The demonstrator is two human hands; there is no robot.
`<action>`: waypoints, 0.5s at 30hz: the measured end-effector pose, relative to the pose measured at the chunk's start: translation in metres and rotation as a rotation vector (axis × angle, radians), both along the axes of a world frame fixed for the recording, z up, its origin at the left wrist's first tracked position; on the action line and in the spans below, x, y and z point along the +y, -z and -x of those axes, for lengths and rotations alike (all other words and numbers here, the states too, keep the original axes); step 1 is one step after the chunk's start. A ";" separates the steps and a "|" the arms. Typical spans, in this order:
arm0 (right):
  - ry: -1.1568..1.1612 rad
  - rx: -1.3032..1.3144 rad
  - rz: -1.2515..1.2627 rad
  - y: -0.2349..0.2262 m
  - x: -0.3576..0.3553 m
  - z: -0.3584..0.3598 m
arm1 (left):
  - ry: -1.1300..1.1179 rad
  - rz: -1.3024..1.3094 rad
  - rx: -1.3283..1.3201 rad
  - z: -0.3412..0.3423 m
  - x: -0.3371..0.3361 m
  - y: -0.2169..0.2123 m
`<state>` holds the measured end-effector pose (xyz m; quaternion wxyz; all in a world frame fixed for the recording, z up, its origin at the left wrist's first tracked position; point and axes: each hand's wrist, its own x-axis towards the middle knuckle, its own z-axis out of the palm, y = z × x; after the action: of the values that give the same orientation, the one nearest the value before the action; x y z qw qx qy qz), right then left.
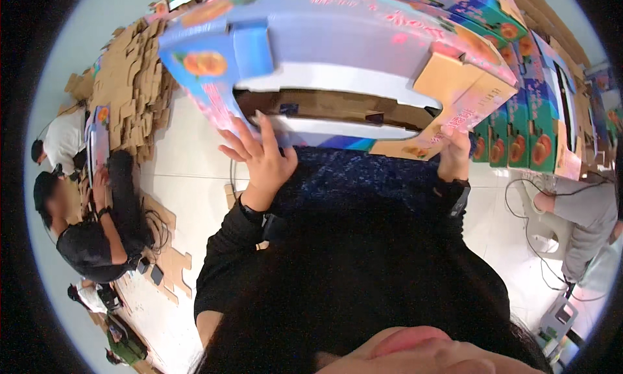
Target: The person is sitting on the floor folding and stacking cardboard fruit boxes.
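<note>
A printed cardboard fruit box (337, 36), pale lilac and blue with peach pictures and an orange corner, is held up in front of me. A long opening with rounded ends lets me see its brown inside and two small dark pieces in there. My left hand (263, 163) lies against the near left edge, fingers spread, fingertips at the rim of the opening. At the near right corner my right hand (455, 154) grips the box; some of its fingers are hidden by the cardboard.
Behind and to the right stand stacked printed boxes (519, 127). Flattened brown cardboard (133, 75) is piled at the left. Co-workers sit on the left, one in black (91, 244) holding a box panel (98, 140). Another person (587, 218) and loose cables are at the right.
</note>
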<state>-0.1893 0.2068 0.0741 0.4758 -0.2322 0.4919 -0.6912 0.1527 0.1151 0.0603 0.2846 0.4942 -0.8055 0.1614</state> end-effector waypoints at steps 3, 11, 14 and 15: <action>0.261 -0.071 0.078 -0.004 0.004 0.002 | 0.156 0.281 0.267 0.018 -0.027 -0.001; 0.575 0.129 0.566 -0.057 0.101 0.165 | 0.198 0.036 0.246 0.051 -0.032 -0.023; 1.076 0.485 0.287 -0.125 0.112 0.164 | 0.191 -0.103 0.125 0.050 -0.030 -0.018; 1.170 0.637 0.164 -0.139 0.108 0.151 | 0.195 -0.105 0.125 0.049 -0.029 -0.018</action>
<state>-0.3400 0.3147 0.2131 -0.1650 -0.1553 0.5991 -0.7679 0.1033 0.0858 0.0782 0.3224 0.4369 -0.8376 0.0592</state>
